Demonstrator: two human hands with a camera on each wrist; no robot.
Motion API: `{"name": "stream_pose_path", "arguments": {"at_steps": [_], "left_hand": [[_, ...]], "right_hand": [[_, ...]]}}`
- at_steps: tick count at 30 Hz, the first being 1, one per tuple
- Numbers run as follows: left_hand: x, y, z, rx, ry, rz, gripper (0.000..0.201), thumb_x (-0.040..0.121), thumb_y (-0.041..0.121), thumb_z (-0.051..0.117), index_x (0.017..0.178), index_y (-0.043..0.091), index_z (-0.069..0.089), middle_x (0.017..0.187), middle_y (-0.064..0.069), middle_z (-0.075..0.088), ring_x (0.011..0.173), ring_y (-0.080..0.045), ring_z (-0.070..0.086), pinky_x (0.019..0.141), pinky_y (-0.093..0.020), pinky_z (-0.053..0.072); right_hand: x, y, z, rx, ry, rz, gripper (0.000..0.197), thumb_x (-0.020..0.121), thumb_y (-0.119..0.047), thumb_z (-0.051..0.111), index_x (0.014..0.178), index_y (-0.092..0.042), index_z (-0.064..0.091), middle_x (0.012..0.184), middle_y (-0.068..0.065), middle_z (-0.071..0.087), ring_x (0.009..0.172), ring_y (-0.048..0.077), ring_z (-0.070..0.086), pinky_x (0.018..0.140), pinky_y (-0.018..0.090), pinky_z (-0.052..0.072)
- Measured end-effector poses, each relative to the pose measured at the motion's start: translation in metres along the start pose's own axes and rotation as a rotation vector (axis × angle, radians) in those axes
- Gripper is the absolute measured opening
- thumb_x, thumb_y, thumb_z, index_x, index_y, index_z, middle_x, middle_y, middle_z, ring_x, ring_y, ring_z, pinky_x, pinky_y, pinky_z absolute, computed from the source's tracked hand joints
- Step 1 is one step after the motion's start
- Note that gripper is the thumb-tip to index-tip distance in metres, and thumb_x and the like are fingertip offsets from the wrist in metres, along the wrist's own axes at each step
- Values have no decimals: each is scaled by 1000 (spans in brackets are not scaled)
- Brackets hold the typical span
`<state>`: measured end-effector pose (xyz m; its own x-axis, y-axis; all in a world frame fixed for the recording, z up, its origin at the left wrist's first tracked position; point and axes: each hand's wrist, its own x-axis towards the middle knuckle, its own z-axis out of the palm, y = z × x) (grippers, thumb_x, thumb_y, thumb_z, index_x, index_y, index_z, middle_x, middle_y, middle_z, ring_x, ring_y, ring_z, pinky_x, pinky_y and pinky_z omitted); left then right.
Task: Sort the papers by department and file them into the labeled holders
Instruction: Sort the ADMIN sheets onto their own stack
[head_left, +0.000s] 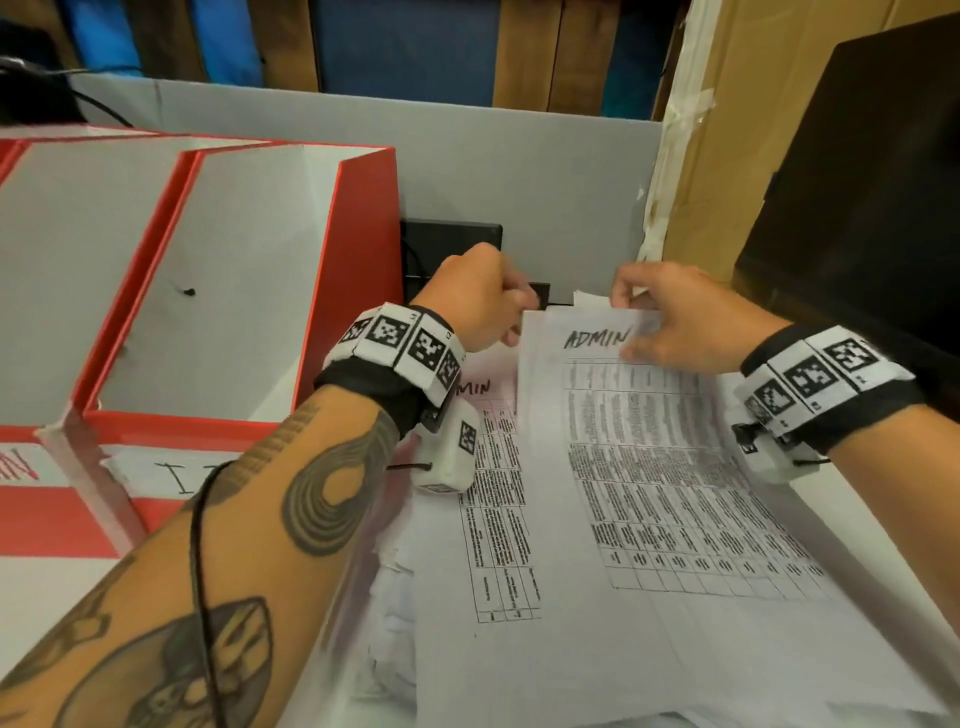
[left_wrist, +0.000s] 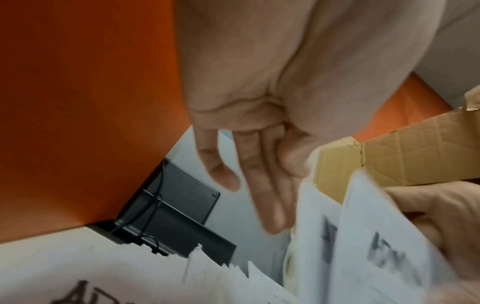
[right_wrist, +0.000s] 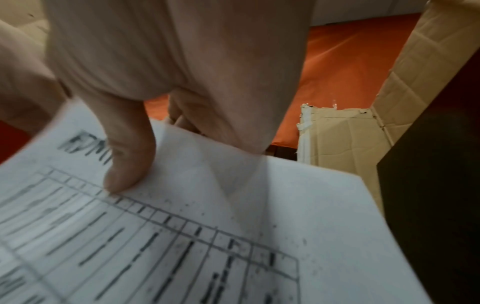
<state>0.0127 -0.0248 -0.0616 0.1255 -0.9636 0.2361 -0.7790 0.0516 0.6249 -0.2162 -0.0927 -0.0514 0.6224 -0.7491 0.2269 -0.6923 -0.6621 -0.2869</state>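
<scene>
The top ADMIN sheet (head_left: 613, 415) was pinched at its far edge by the right hand (head_left: 670, 322), thumb (right_wrist: 130, 156) pressed on its face, while the left hand (head_left: 478, 301), fingers loosely curled, reached the same edge, its hold not discernible. The sorting step appeared in hand: the sheet lay on the paper pile (head_left: 498, 519) at the desk's far right corner. Next, a lift leftward to the red holders (head_left: 363, 218) seemed needed, cardboard (head_left: 727, 156) crowding the right.
</scene>
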Motion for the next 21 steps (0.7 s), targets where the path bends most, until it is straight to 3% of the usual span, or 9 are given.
{"name": "stream_pose_path", "arguments": {"at_steps": [2, 5, 7, 10, 12, 13, 15, 18, 21], "left_hand": [[4, -11, 4, 213, -88, -96, 25, 98, 13, 59, 120, 8, 69, 109, -8, 74, 100, -25, 70, 91, -39, 58], [1, -20, 12, 584, -321, -174, 42, 90, 34, 77, 118, 4, 66, 106, -4, 68, 98, -26, 67, 77, -32, 51], [0, -28, 17, 670, -404, -196, 52, 83, 40, 84, 119, 8, 67, 106, -3, 69, 101, -28, 68, 77, -32, 50], [3, -30, 16, 707, -250, -208, 38, 74, 36, 89, 96, 12, 69, 84, -1, 68, 82, -28, 70, 78, -39, 59], [3, -22, 10, 629, -177, -269, 30, 84, 25, 80, 93, 10, 56, 96, -7, 63, 98, -35, 68, 91, -51, 56], [2, -15, 7, 602, -150, -286, 23, 90, 22, 74, 101, 13, 55, 103, -10, 59, 108, -39, 64, 96, -54, 52], [4, -6, 0, 586, -94, -257, 32, 91, 26, 74, 116, 15, 57, 113, -11, 59, 112, -39, 61, 91, -50, 51], [4, 0, -3, 530, -120, -203, 38, 84, 33, 82, 100, 14, 53, 98, -5, 58, 91, -31, 62, 79, -41, 53], [4, 12, -1, 355, -135, -42, 22, 83, 25, 78, 99, 12, 75, 99, -5, 73, 91, -26, 69, 86, -39, 59]], "right_hand": [[-7, 11, -8, 37, -28, 31, 44, 80, -5, 85, 97, -30, 53, 104, -10, 74, 100, 14, 72, 79, 38, 63], [-15, 26, -22, 14, -60, 53, 32, 82, -14, 85, 96, -38, 69, 102, -17, 76, 98, 7, 72, 86, 40, 63], [-20, 33, -30, 27, -69, 76, 28, 84, -17, 83, 94, -41, 73, 100, -19, 76, 97, 5, 72, 87, 36, 61], [-24, 39, -36, 81, -64, 109, 30, 82, -18, 84, 96, -43, 76, 95, -21, 78, 93, 3, 74, 82, 30, 60], [-26, 41, -38, 90, -65, 116, 29, 80, -18, 85, 97, -41, 77, 93, -24, 77, 89, 1, 75, 81, 31, 62], [-27, 41, -39, 96, -62, 110, 29, 80, -19, 85, 97, -40, 77, 93, -24, 77, 88, 0, 75, 80, 30, 62], [-28, 38, -39, 122, -54, 82, 28, 81, -18, 85, 98, -38, 77, 92, -25, 77, 86, -1, 75, 75, 23, 61], [-27, 27, -34, 172, -39, 46, 25, 82, -17, 84, 99, -35, 78, 91, -24, 77, 87, -5, 73, 73, 17, 58], [-22, 12, -26, 175, -54, -14, 22, 85, -17, 82, 102, -31, 78, 97, -18, 78, 91, -1, 73, 78, 21, 59]]}}
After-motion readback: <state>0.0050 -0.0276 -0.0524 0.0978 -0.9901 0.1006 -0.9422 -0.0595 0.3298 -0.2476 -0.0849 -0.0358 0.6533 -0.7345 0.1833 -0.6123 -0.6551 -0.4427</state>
